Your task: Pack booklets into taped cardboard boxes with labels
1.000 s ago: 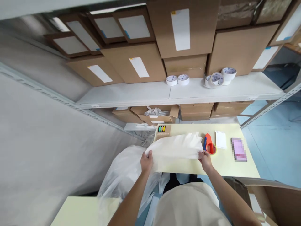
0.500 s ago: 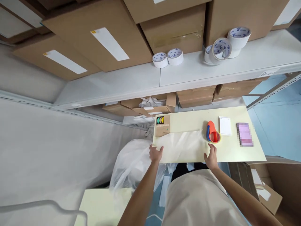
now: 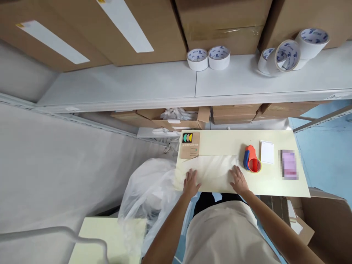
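A thin translucent plastic bag (image 3: 213,170) lies flat on the pale yellow table (image 3: 275,183). My left hand (image 3: 191,183) rests open on the bag's left part, fingers spread flat. My right hand (image 3: 238,179) lies open on its right part, fingers stretched. A small brown cardboard box (image 3: 189,145) with a green and yellow logo sits just beyond the bag at the table's far left corner. A red and blue tape dispenser (image 3: 251,160) stands right of my right hand.
A white pad (image 3: 267,151) and a blurred pink item (image 3: 288,164) lie at the table's right. A large clear plastic sack (image 3: 150,192) bulges left of the table. Tape rolls (image 3: 208,58) and cardboard boxes (image 3: 143,33) fill the white shelf (image 3: 123,86). An open carton (image 3: 324,216) stands lower right.
The bag, held up by both hands a second ago, now lies flat on the table. Both hands let go of it and moved onto its surface, palms down.
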Tool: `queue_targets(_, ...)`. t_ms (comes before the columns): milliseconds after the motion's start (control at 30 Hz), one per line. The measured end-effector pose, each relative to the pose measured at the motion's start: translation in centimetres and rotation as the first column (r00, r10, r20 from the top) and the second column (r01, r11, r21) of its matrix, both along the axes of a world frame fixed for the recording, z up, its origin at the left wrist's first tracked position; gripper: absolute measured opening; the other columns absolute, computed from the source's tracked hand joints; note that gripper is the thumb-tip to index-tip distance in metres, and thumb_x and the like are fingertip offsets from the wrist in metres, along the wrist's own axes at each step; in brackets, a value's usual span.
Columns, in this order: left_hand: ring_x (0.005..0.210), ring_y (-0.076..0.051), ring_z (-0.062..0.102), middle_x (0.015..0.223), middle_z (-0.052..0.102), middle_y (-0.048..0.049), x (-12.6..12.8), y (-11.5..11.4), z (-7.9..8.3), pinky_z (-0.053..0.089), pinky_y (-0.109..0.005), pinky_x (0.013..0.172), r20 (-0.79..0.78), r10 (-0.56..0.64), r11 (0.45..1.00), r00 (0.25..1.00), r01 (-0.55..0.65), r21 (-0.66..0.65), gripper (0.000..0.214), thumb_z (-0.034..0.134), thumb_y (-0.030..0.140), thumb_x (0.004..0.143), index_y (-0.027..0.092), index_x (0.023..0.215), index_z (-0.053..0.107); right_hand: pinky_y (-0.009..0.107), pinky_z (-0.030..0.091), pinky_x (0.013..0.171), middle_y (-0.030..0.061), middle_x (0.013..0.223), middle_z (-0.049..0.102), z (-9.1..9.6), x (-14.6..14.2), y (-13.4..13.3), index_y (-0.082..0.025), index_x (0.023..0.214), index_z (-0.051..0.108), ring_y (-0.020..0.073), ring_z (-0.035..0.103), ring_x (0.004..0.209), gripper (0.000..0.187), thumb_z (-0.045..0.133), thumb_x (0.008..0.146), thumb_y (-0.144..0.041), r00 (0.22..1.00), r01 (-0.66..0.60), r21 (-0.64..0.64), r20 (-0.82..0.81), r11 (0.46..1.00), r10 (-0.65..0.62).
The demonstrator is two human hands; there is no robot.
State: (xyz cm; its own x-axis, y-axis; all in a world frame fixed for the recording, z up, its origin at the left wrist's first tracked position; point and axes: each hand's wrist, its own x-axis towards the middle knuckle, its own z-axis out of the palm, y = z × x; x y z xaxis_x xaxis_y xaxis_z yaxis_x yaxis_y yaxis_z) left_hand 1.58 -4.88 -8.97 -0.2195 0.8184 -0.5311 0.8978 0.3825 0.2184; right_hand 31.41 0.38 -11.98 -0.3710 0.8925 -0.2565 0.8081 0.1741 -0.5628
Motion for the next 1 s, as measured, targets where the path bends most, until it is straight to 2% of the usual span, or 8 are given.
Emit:
queue_targets(200,0.144,-0.034,0.027,0.154,0.034,-0.0183,-3.0,0.3,0.5,0.029,-0.053,0.112,0.005,0.138,0.967,0.990,-0.136,0.218,0.052,0.059,0.034,0.084,0.016,0.133,0.052,0.055,0.037,0.111,0.0140,0.149,0.042,2.4,-3.0,1.4,-0.020,0.130,0.053,0.0323,0.037,0.140,0.048,0.051,0.082,-0.018,0.986,0.097,0.126,-0.149,0.987,-0.077)
queue_targets(367,0.132,-0.031,0.046,0.136,0.054,-0.0183,-7.9,6.0,1.0,0.037,-0.044,0.109,0.302,0.354,0.827,0.885,-0.447,0.342,0.046,0.063,0.032,0.079,0.014,0.121,0.057,0.050,0.047,0.102,0.0132,0.126,0.060,3.9,-12.0,6.5,-0.022,0.127,0.055,0.0288,0.058,0.118,0.050,0.060,0.077,-0.025,0.893,0.165,-0.176,-0.391,0.971,-0.223)
queue_targets(433,0.121,-0.028,0.055,0.124,0.062,-0.0144,-9.7,8.7,0.7,0.040,-0.043,0.106,0.447,0.456,0.766,0.769,-0.596,0.243,0.042,0.065,0.028,0.075,0.017,0.115,0.059,0.049,0.050,0.098,0.0132,0.123,0.062,3.6,-15.7,8.8,-0.022,0.127,0.055,0.0281,0.061,0.113,0.056,0.064,0.072,-0.025,0.793,0.254,-0.387,-0.442,0.887,-0.420)
queue_targets(500,0.109,-0.026,0.061,0.110,0.067,-0.0104,-11.0,11.0,0.1,0.045,-0.040,0.098,0.511,0.484,0.751,0.710,-0.637,0.174,0.035,0.066,0.025,0.072,0.018,0.106,0.061,0.048,0.051,0.094,0.0127,0.125,0.061,2.9,-18.8,10.6,-0.025,0.127,0.054,0.0272,0.061,0.112,0.062,0.068,0.066,-0.022,0.646,0.309,-0.571,-0.462,0.761,-0.608)
queue_targets(600,0.090,-0.021,0.065,0.086,0.070,-0.0043,-11.9,13.3,-1.1,0.048,-0.032,0.084,0.588,0.471,0.762,0.657,-0.639,0.105,0.020,0.066,0.021,0.069,0.019,0.089,0.064,0.045,0.052,0.091,0.0109,0.121,0.064,1.8,-21.7,12.2,-0.026,0.121,0.058,0.0270,0.061,0.112,0.062,0.070,0.061,-0.019,0.529,0.298,-0.681,-0.466,0.669,-0.709)
queue_targets(800,0.074,-0.017,0.064,0.080,0.069,-0.0019,-12.9,14.6,-1.4,0.048,-0.027,0.070,0.768,0.442,0.744,0.464,-0.668,-0.025,0.027,0.064,0.020,0.064,0.017,0.091,0.064,0.043,0.049,0.095,0.0083,0.115,0.069,1.7,-23.6,12.5,-0.023,0.105,0.064,0.0268,0.060,0.113,0.049,0.070,0.057,-0.017,0.460,0.251,-0.693,-0.530,0.676,-0.713)
queue_targets(900,0.076,-0.016,0.064,0.085,0.069,-0.0022,-13.5,14.9,0.3,0.050,-0.028,0.073,0.842,0.388,0.738,0.374,-0.674,-0.041,0.037,0.068,0.027,0.062,0.018,0.098,0.062,0.045,0.047,0.098,0.0081,0.119,0.067,2.9,-24.1,12.9,-0.023,0.104,0.062,0.0266,0.058,0.116,0.046,0.069,0.059,-0.019,0.375,0.252,-0.674,-0.593,0.694,-0.712)
queue_targets(1000,0.084,-0.018,0.065,0.089,0.071,-0.0036,-14.0,15.3,2.6,0.051,-0.031,0.079,0.924,0.299,0.743,0.239,-0.666,-0.067,0.043,0.074,0.033,0.060,0.018,0.098,0.062,0.047,0.041,0.104,0.0066,0.126,0.063,4.8,-24.3,13.6,-0.025,0.106,0.059,0.0255,0.051,0.126,0.043,0.068,0.063,-0.022,0.363,0.306,-0.587,-0.656,0.750,-0.662)
